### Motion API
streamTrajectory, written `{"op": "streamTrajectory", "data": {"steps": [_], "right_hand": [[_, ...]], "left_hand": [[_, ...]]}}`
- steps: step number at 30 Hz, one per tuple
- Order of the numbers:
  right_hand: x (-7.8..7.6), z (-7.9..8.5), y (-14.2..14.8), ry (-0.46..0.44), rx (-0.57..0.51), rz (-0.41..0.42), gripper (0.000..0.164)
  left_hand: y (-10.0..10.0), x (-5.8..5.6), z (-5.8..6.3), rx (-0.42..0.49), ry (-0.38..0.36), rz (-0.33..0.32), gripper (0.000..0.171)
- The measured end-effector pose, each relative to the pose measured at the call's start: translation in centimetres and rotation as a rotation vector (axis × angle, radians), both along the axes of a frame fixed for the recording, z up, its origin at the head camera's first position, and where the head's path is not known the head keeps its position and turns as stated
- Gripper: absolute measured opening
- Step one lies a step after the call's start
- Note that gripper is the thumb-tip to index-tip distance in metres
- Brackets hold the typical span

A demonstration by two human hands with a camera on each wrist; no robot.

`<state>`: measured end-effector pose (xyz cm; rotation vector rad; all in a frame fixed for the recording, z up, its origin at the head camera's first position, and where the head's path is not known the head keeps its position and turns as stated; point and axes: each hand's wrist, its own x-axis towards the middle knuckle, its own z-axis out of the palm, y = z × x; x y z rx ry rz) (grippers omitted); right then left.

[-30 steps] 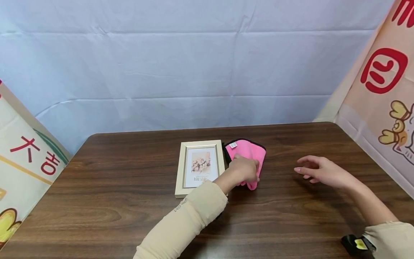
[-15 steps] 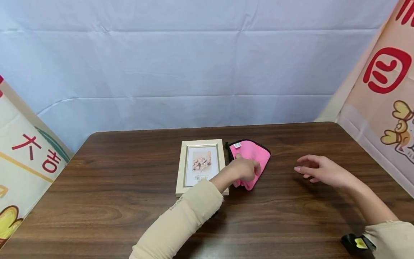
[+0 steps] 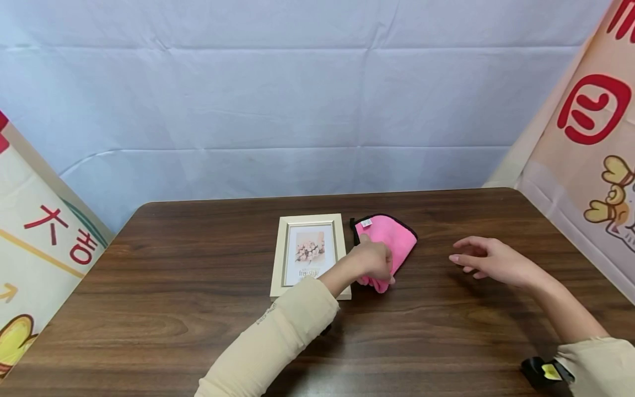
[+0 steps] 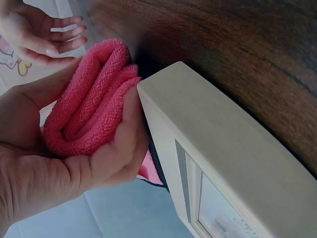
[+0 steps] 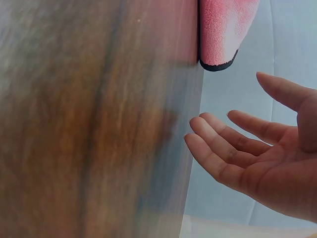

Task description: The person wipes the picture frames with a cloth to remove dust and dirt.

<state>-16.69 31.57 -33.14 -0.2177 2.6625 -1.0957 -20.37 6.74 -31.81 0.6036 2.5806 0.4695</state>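
A pink cloth (image 3: 397, 237) with black edging and a small white tag lies folded on the table, right of the picture frame. My left hand (image 3: 371, 261) grips it; in the left wrist view the folds of the cloth (image 4: 94, 104) bunch between thumb and curled fingers. Close beside that hand is the cream picture frame (image 3: 279, 259), face up with a flower picture, its lower right part hidden behind my forearm. My right hand (image 3: 496, 263) hovers over the table to the right, fingers loosely bent and holding nothing; in the right wrist view the hand (image 5: 247, 153) is apart from the cloth.
The dark wood table (image 3: 173, 309) has its far edge against a pale hanging backdrop (image 3: 273, 99). Printed cloth panels hang at the left (image 3: 44, 259) and right (image 3: 585, 165). A black strap (image 3: 541, 372) sits at the right sleeve.
My left hand and the pink cloth shifted slightly right, away from the picture frame, and then the hand drew a little back left. The right hand stayed almost still.
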Motion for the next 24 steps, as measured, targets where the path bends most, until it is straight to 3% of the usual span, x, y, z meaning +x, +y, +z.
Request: {"op": "streamTrajectory", "data": {"steps": [6, 14, 18, 24], "right_hand": [[0.07, -0.02, 0.01, -0.007, -0.008, 0.005, 0.052], [0.16, -0.09, 0.15, -0.003, -0.011, 0.008, 0.050], [0.21, -0.11, 0.13, -0.004, -0.009, 0.006, 0.050], [0.23, -0.17, 0.22, -0.008, -0.012, 0.004, 0.050]], "left_hand": [[-0.16, 0.11, -0.01, 0.012, 0.042, 0.005, 0.022], [0.06, 0.05, 0.01, 0.038, -0.055, 0.080, 0.024], [0.09, -0.11, -0.06, 0.008, -0.065, 0.053, 0.030], [-0.17, -0.21, -0.05, -0.010, -0.019, -0.011, 0.027]]}}
